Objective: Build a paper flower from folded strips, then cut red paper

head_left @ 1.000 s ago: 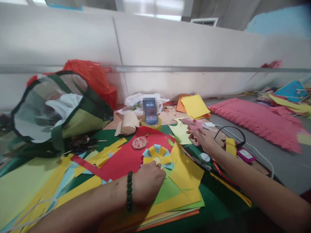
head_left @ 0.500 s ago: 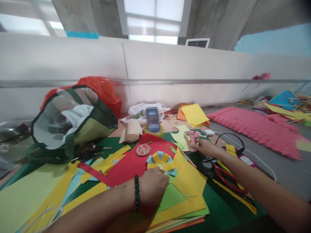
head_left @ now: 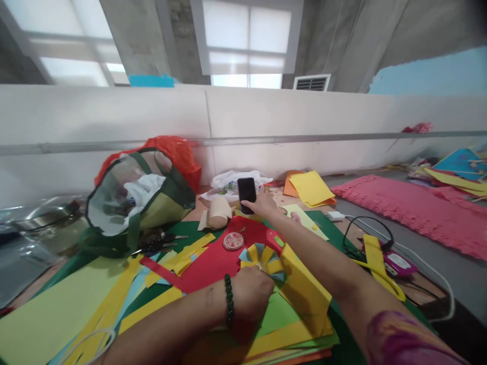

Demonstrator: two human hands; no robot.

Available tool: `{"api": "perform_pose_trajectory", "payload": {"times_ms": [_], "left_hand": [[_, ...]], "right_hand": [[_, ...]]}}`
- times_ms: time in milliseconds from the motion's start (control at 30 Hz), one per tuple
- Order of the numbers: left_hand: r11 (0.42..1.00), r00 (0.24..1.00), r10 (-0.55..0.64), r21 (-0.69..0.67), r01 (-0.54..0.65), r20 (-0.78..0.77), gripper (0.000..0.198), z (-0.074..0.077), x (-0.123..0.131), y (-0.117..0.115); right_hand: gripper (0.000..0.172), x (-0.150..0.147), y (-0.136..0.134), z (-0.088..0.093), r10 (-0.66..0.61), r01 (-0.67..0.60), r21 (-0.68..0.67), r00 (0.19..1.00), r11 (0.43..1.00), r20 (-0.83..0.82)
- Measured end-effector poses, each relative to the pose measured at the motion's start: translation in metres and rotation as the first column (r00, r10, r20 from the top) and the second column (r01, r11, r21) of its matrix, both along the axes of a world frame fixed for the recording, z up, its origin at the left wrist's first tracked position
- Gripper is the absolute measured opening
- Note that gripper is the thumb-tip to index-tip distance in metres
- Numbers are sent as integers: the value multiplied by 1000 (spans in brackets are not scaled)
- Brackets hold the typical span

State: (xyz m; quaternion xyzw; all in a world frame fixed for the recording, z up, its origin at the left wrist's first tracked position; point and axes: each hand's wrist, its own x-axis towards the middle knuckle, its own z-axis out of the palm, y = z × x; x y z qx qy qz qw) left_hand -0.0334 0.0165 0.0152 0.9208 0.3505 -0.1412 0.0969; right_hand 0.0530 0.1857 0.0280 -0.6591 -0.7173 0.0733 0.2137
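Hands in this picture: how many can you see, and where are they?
2: the left hand is at the yellow-and-blue paper flower; the right hand has its thumb at the phone. No other hands show.

A green fabric tote bag (head_left: 173, 200) lies tipped on its side at the left with white crumpled material in its mouth, a red plastic bag (head_left: 184, 161) behind it, a bunch of keys (head_left: 155, 242) just beside it and clear plastic wrapping (head_left: 28, 258) farther left. At the right a pink cloth (head_left: 411, 213) with a patterned edge spreads over a grey surface, near a white cable (head_left: 426, 256) and a magenta device (head_left: 398, 263). Behind run a white partition (head_left: 274, 111) and a grey metal rail (head_left: 312, 138), below a gridded window (head_left: 228, 28) and a louvred vent (head_left: 312, 83).
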Motion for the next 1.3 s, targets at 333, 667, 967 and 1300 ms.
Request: {"api": "perform_pose_trajectory", "payload": {"times_ms": [333,667,967,1300], "left_hand": [[999,997,8,-49,-12,-81,19,8,3,2],[999,994,26,-44,-31,-102,17,11,3,0],[1000,994,16,-19,-19,-108,17,2,4,-1],[1000,995,-18,6,19,-95,14,-1,1,3]], "right_hand": [[103,-34,41,-20,-163,162,-27,984,986,-76],[114,-37,41,-12,-188,187,-19,974,982,-130],[33,10,67,-13,61,-94,-196,984,976,-169],[32,18,89,-19,116,-152,-211,978,966,-173]]}}
